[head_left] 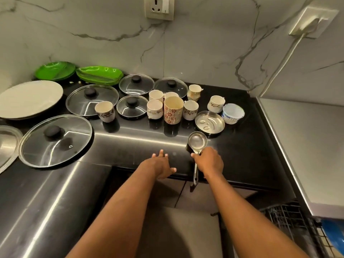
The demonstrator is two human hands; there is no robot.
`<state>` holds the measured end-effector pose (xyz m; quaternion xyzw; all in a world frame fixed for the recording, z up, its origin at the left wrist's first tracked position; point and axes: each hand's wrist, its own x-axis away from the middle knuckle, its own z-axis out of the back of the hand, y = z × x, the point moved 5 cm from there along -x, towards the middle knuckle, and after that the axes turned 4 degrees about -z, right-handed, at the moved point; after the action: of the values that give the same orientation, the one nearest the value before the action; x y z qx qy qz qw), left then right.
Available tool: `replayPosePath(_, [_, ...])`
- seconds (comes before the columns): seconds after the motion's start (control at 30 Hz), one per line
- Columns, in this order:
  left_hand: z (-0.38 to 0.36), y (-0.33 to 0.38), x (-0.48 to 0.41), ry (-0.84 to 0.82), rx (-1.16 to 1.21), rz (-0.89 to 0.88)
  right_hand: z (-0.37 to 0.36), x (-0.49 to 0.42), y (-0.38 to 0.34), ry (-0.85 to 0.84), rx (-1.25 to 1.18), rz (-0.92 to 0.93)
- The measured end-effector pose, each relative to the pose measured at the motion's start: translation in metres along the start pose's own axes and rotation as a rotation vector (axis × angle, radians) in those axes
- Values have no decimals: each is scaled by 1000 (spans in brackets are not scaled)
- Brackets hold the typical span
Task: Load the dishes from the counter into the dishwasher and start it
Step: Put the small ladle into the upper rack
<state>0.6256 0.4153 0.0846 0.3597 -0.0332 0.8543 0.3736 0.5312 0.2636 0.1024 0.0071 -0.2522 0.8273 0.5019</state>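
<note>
My right hand (pixel 209 162) grips the handle of a steel ladle (pixel 197 141) whose bowl lies on the black counter (pixel 242 146) near its front edge. My left hand (pixel 162 164) rests flat on the counter just left of it, fingers spread. Behind stand several white cups (pixel 155 109), a tall flowered mug (pixel 173 112), a small steel plate (pixel 210 122) and a white plastic tub (pixel 232 113). Several glass lids (pixel 55 140) with black knobs lie to the left. A wire dishwasher rack (pixel 290 220) shows at the bottom right.
White plates (pixel 29 98) and green plates (pixel 99 74) are stacked at the back left. A steel lid (pixel 7 144) lies at the left edge. A marble wall with a socket (pixel 159 7) stands behind. A steel surface (pixel 307 146) adjoins the counter on the right.
</note>
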Motion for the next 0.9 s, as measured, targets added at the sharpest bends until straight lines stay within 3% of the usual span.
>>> replayPosePath(0.2, [16, 9, -2, -150, -121, -12, -3, -10, -3, 8, -72, -171])
replayPosePath(0.43, [16, 6, -2, -167, -115, -7, -10, -16, 14, -59, -212, -215])
replayPosePath(0.7, [-5, 6, 8, -40, -36, -10, -5, 13, 46, -135, -381, -177])
replayPosePath(0.9, [-41, 14, 18, 219, -157, 22, 6, 37, 89, -113, -336, -135])
